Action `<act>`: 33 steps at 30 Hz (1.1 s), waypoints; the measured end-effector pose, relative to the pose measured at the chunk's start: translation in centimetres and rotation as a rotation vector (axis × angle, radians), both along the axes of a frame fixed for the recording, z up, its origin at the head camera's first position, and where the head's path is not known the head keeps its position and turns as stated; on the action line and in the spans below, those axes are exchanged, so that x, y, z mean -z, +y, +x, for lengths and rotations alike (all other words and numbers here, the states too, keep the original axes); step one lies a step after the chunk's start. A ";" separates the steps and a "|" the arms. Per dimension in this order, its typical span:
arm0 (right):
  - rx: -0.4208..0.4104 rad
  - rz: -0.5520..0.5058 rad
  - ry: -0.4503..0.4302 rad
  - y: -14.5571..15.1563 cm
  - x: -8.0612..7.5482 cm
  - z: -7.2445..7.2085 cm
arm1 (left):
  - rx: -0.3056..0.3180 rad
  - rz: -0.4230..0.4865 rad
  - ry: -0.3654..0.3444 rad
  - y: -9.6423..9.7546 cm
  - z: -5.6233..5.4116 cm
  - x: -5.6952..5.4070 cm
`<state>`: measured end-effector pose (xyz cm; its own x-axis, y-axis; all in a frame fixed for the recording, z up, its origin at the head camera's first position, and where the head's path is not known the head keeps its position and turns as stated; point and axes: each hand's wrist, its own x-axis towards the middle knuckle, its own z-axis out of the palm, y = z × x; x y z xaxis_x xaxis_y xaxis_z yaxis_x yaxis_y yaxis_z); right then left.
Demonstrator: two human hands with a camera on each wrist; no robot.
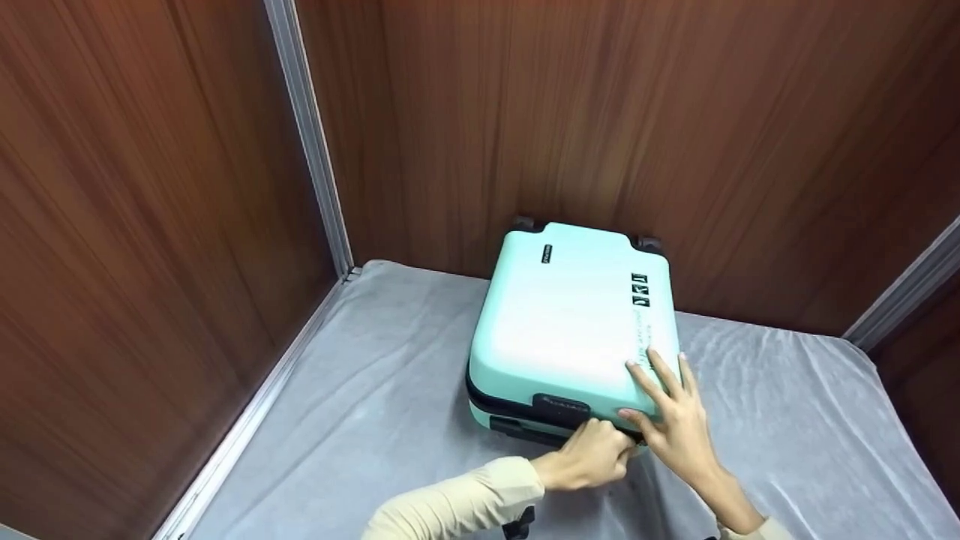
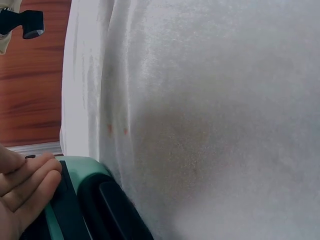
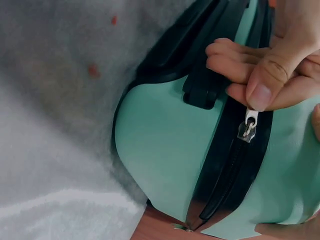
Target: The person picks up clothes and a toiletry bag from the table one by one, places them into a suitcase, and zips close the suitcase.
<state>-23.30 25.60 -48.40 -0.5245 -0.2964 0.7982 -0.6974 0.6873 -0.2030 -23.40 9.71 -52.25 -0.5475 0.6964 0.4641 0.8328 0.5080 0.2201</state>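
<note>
A mint-green hard-shell suitcase (image 1: pixel 570 315) lies flat, its wheels (image 1: pixel 525 223) toward the back panel. At its near side, my left hand (image 1: pixel 596 454) has its fingers curled. In the right wrist view that hand's thumb and fingers pinch a metal zipper pull (image 3: pixel 251 116), joined to a slider on the black zipper (image 3: pixel 227 172). My right hand (image 1: pixel 679 427) lies with fingers spread over the near right corner of the shell. The left wrist view catches curled left fingers (image 2: pixel 30 187) beside the case; whatever they pinch is hidden there.
Grey cloth (image 1: pixel 360 405) covers the surface beneath the suitcase. Brown wood-grain panels (image 1: pixel 570 112) rise behind and at both sides, with metal corner strips (image 1: pixel 311 127). A black handle (image 1: pixel 525 431) and a black badge (image 1: pixel 561 409) are on the near side of the case.
</note>
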 end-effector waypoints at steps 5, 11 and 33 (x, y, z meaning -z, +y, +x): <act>0.021 -0.016 0.001 -0.2 0.0 0.0 | 0.063 0.021 -0.023 -0.3 -0.5 0.1; 0.034 -0.023 -0.013 -0.2 -0.2 0.0 | 0.153 0.056 0.001 -0.7 -1.1 0.3; 0.058 -0.028 -0.053 -0.3 -0.2 0.4 | 0.007 -0.040 -0.068 0.8 -0.1 0.0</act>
<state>-22.89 25.28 -48.23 -0.5814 -0.2425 0.7767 -0.6448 0.7195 -0.2580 -23.55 10.51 -52.24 -0.5718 0.7175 0.3978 0.8202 0.5119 0.2554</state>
